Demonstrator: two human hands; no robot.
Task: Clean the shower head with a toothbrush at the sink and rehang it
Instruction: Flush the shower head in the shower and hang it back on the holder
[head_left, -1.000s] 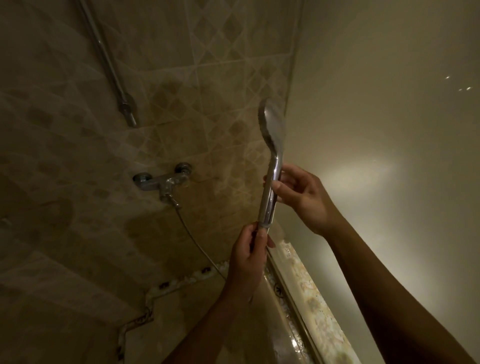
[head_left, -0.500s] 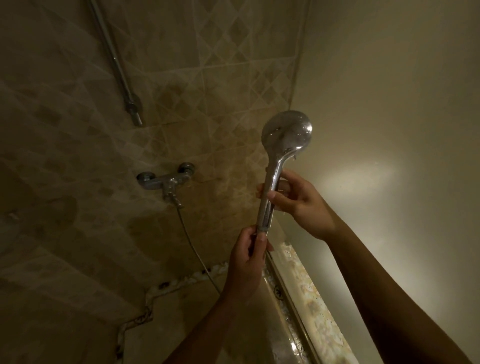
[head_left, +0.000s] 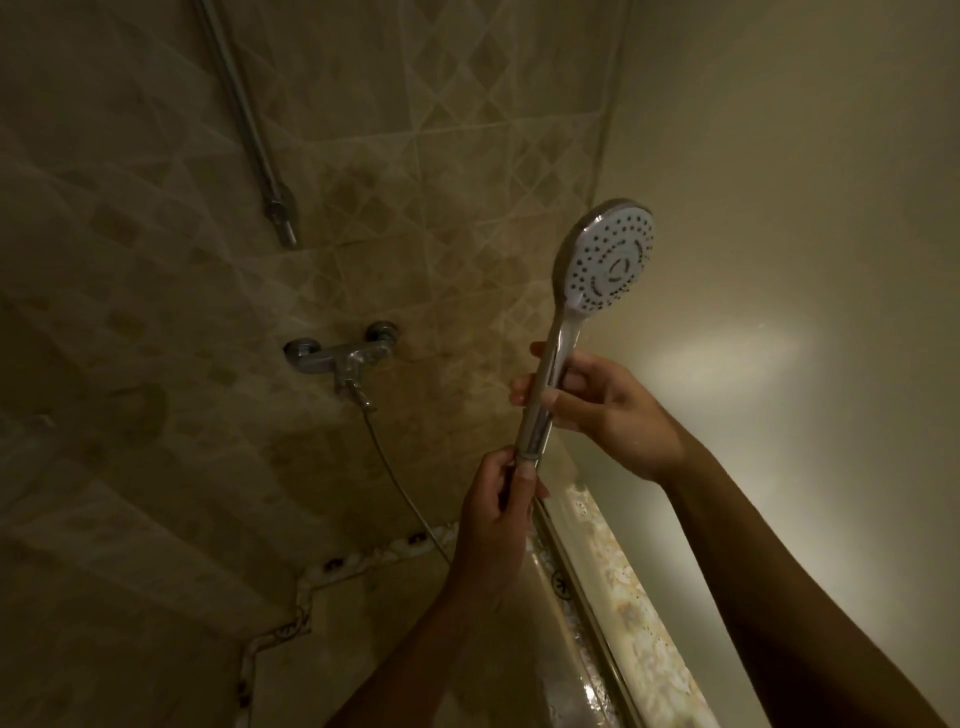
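A chrome shower head (head_left: 609, 260) stands upright in front of me, its white nozzle face turned toward the camera. My right hand (head_left: 602, 405) grips the middle of its handle. Just below, my left hand (head_left: 498, 519) is closed around the hose fitting at the handle's bottom end. The thin hose (head_left: 395, 478) runs from there up to the chrome wall mixer (head_left: 340, 358). No toothbrush or sink is in view.
A chrome riser rail (head_left: 244, 119) runs down the beige tiled wall at upper left and ends above the mixer. A plain pale wall fills the right side. A glass panel with a patterned sill (head_left: 623, 597) lies below my hands. The room is dim.
The shower head has been rotated in my hands: edge-on, then chrome back showing, now its white nozzle face toward me. Both hands kept their grips.
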